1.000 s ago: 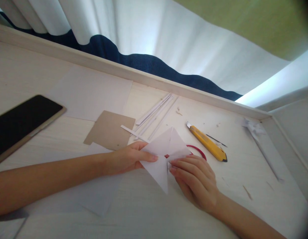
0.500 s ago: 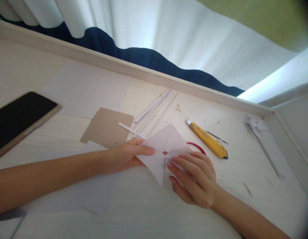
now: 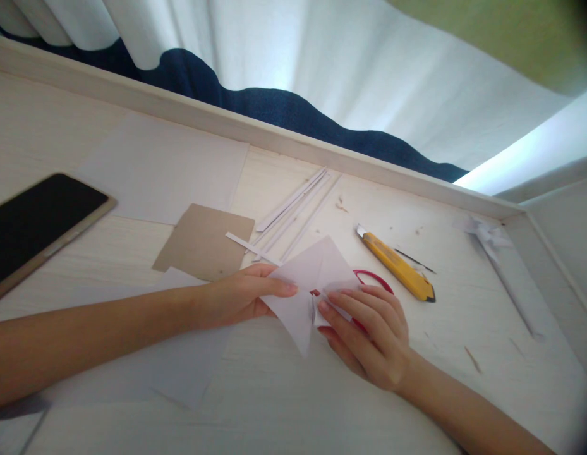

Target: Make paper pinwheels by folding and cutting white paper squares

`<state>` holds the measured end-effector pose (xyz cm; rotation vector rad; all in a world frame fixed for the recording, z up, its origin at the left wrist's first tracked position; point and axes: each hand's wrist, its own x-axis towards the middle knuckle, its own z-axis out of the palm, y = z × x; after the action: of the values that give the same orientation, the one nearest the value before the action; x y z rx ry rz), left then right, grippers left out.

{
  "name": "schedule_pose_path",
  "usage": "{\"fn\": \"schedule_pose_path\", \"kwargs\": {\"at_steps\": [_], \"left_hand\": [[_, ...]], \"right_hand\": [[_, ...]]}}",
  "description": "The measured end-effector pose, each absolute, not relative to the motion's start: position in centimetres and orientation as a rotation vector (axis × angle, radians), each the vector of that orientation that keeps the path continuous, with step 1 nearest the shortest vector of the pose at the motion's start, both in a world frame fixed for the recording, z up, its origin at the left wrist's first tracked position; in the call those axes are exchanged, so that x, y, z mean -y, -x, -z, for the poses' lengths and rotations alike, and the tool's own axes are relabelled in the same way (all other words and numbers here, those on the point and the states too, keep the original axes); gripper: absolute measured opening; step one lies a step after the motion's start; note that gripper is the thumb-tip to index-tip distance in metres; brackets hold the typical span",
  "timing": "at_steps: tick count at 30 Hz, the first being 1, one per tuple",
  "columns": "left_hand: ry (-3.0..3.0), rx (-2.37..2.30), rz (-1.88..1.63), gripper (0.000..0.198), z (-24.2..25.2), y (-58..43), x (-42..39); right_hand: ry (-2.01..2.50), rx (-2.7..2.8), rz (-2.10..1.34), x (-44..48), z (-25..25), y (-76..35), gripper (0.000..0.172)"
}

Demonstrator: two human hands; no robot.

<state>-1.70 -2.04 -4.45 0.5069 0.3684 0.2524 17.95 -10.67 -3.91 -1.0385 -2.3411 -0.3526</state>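
A folded white paper piece (image 3: 316, 265) with pointed flaps and a small gap at its centre is between my hands. My left hand (image 3: 248, 294) pinches its left corner, thumb on top and fingers beneath. At the lower right, my right hand (image 3: 369, 335) is closed on one of the flaps, fingertips close to the centre. Red scissors (image 3: 376, 278) lie partly hidden behind the paper and my right fingers; a red loop shows. A thin white strip (image 3: 253, 248) sticks out from behind the paper on the left.
A yellow box cutter (image 3: 395, 262) lies to the right, its blade tip showing, with a thin dark stick (image 3: 416, 260) beside it. Several paper strips (image 3: 293, 208), a brown card (image 3: 205, 240), white sheets (image 3: 170, 164) and a phone (image 3: 42, 227) are around. A raised edge (image 3: 274, 136) bounds the table's back.
My right fingers have drawn closer together and pressed the right flap inward and down. More of the red scissors shows behind it. My left hand keeps its grip in place.
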Motion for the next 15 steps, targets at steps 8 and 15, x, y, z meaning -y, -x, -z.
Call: {"fn": "schedule_pose_path", "kwargs": {"at_steps": [8,15], "left_hand": [[-0.508,-0.353,-0.253,0.024,4.69,1.76,2.12],[-0.530,-0.358,-0.233,0.022,4.96,1.75,2.09]], "right_hand": [[1.047,2.361,0.398,10.77,3.97,-18.02,0.027],[1.040,2.355,0.427,10.89,4.21,-18.11,0.029]]}}
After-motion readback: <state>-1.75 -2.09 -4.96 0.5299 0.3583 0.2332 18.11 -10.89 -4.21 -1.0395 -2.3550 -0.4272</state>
